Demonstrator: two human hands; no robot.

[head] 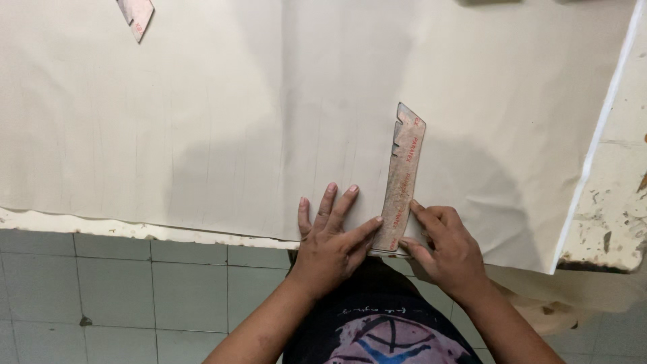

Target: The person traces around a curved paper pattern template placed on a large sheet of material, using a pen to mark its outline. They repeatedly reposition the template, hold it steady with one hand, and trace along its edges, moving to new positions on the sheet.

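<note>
Left hand [330, 246] flat, fingers spread, pressing on large cream sheet of fabric [236, 114] near its front edge, index fingertip touching lower left side of long narrow worn cardboard template strip with notched top end [403, 176]. Right hand [446, 251] grip narrow, thumb and index pinching the strip's lower right edge. Strip lies flat on the sheet, near front edge, slightly tilted right. Sheet covers white chipped counter [613, 216]. Second similar cardboard piece [137, 15] far at top left, well apart. Pale tiled floor [135, 290] below.
</note>
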